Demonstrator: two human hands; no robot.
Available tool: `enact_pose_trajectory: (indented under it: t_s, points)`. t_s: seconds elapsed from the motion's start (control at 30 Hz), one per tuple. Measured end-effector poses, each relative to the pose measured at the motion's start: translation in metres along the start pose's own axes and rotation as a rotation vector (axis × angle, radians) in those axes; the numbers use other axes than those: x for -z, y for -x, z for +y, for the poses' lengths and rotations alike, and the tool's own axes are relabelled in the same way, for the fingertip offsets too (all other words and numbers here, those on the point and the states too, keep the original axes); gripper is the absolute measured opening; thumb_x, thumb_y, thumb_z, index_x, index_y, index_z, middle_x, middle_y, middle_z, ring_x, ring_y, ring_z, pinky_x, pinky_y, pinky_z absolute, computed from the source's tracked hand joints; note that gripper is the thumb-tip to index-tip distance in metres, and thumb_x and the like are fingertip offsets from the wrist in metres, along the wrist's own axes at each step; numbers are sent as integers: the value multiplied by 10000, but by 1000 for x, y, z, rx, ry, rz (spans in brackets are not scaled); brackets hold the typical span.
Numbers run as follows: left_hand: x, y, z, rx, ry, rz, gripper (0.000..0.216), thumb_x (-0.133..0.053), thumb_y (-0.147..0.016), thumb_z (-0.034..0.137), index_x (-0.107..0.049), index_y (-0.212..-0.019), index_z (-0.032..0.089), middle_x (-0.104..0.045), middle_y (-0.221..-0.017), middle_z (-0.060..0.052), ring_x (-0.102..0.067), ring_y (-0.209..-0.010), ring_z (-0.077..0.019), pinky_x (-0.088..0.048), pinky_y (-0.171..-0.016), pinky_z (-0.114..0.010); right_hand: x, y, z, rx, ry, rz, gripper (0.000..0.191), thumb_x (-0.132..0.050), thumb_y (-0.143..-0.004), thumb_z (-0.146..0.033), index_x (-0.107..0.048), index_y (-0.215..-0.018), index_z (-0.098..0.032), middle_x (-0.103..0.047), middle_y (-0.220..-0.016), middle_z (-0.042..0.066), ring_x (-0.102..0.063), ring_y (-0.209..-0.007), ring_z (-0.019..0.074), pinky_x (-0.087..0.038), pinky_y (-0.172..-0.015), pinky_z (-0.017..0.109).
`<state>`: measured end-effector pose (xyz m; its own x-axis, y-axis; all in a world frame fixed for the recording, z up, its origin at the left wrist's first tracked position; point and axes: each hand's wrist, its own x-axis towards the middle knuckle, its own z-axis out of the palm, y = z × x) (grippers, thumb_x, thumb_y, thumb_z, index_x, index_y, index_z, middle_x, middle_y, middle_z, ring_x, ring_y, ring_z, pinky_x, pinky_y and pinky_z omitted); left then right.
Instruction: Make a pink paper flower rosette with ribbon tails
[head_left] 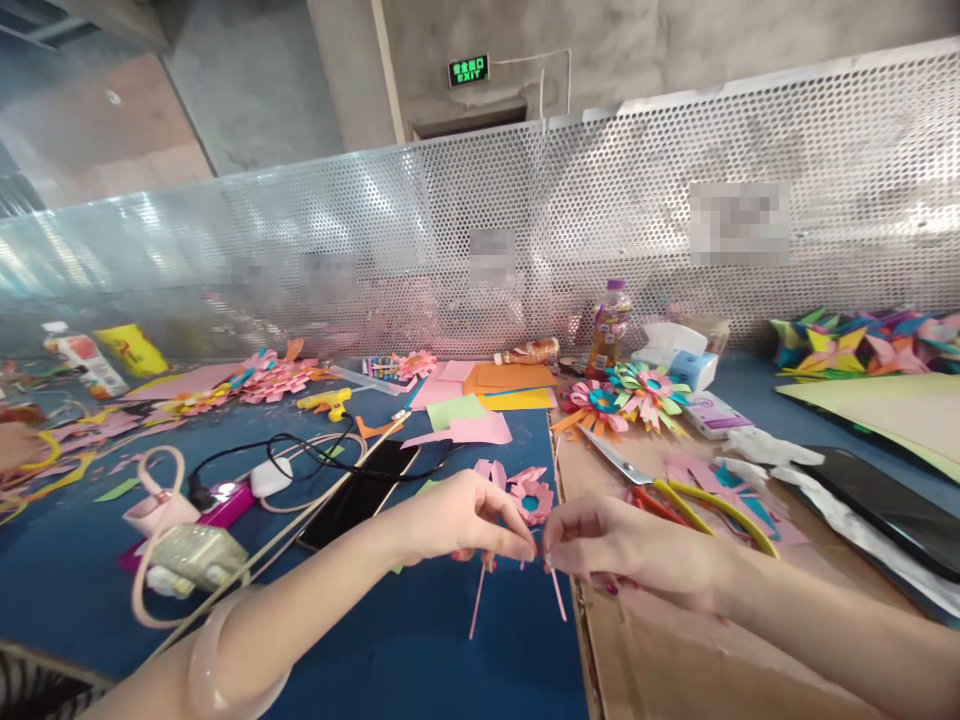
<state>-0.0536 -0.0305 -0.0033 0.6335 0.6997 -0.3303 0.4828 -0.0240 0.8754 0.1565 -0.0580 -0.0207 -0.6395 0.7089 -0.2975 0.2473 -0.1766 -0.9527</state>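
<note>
Both my hands meet over the blue table, just left of the cardboard edge. My left hand (pixel 469 520) is closed in a pinch, a thin pink strip hanging below its fingers. My right hand (pixel 607 545) pinches close beside it, with another pink strip (pixel 559 597) dangling beneath. Right behind the fingertips shows a pink paper flower (pixel 531 497) with a teal centre. Both hands seem to hold this flower by its pink strips, though the fingers hide the exact grip.
Scissors (pixel 694 500) with yellow and red handles lie beyond my right hand, near finished paper flowers (pixel 634 395). A black phone (pixel 352 500), cables and a power strip (pixel 229 503) lie to the left. Farther back are a yellow glue gun (pixel 325 402) and coloured paper (pixel 517 377).
</note>
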Motion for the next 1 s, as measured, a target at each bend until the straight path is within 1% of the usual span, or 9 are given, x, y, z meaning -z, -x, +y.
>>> enact_pose_trajectory:
  t_s: [0.07,0.13,0.23,0.33,0.47,0.63,0.77,0.93,1.0]
  points:
    - [-3,-1,-1,0,-14,67,299,-702,-620,398,-701,-795,156,-586,-636,2,-403,-464,-53,-253,-377,-172,-1,0,2,24,-36,42,187,-611,-732,-336,-578,-768,-155,-434,-612,-46,-366,-505,47,-241,-440,178]
    - [-5,-3,-2,-6,13,106,297,-711,-608,396,-701,-778,153,-550,-601,16,-356,-457,-46,-249,-384,-176,-3,0,3,30,-99,83,202,-622,-727,-342,-578,-784,-153,-411,-606,-52,-329,-494,45,-220,-441,188]
    - [-9,-5,-5,-24,103,186,295,-714,-607,396,-695,-758,144,-492,-560,34,-322,-436,-38,-240,-376,-176,-10,-1,6,41,-215,205,245,-626,-732,-375,-546,-796,-152,-336,-561,-74,-244,-464,41,-170,-428,198]
    - [-14,-6,-9,-38,184,248,320,-694,-630,425,-693,-773,139,-474,-549,31,-321,-429,-40,-233,-361,-175,-19,-5,7,76,-303,350,279,-594,-757,-421,-493,-787,-164,-266,-522,-94,-177,-448,43,-130,-415,207]
    - [-20,-7,-13,-26,227,300,350,-683,-641,445,-695,-807,137,-496,-575,12,-347,-442,-48,-240,-354,-172,-30,-11,7,107,-342,451,297,-577,-759,-444,-438,-747,-181,-244,-481,-109,-159,-419,40,-106,-400,209]
    - [-22,-6,-17,-4,250,338,337,-664,-665,439,-687,-823,142,-501,-592,9,-346,-453,-48,-240,-354,-160,-34,-17,8,127,-307,507,311,-598,-735,-444,-447,-734,-172,-275,-469,-114,-182,-397,29,-135,-384,202]
    - [-20,-4,-19,15,212,347,321,-653,-678,426,-686,-841,152,-539,-630,0,-353,-451,-45,-244,-357,-159,-34,-20,10,104,-303,486,293,-572,-753,-442,-454,-756,-174,-277,-461,-117,-181,-373,26,-123,-364,200]
    - [-20,1,-16,27,167,354,301,-648,-681,417,-690,-831,159,-512,-566,27,-320,-427,-41,-225,-360,-160,-36,-21,9,92,-248,495,246,-546,-777,-393,-443,-724,-176,-286,-463,-110,-209,-367,25,-131,-358,193]
    - [-18,3,-14,23,109,330,290,-647,-687,393,-687,-872,173,-564,-600,22,-347,-432,-46,-241,-369,-161,-37,-19,6,57,-239,463,222,-522,-798,-366,-431,-717,-179,-280,-461,-108,-206,-370,27,-130,-360,192]
